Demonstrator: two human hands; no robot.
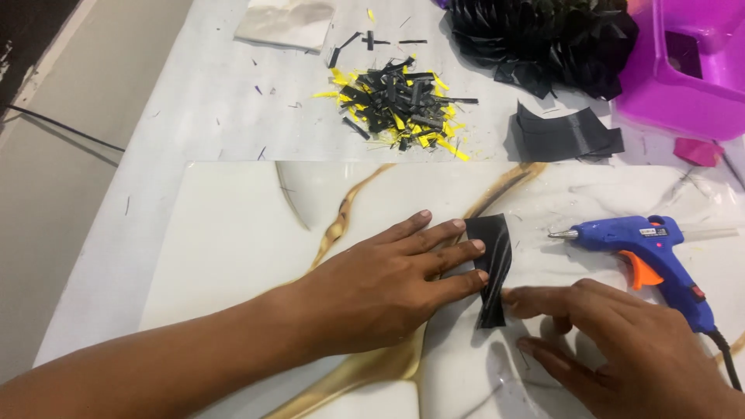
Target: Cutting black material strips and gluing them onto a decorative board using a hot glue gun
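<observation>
Black pleated paper strip [492,268] pressed flat, seemingly, by both hands.

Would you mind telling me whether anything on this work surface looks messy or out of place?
Yes: a loose heap of black and yellow scraps lies scattered above the marbled board, with stray slivers around it. Otherwise, both hands press a folded black strip beside the blue glue gun.

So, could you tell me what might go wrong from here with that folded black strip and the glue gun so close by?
The glue gun lies just beyond the right hand, nozzle toward the black strip; a stray move could touch the tip, perhaps hot. The strip is pinned only by fingertips of the left hand and may spring open. The cord at the right wrist could snag.
</observation>
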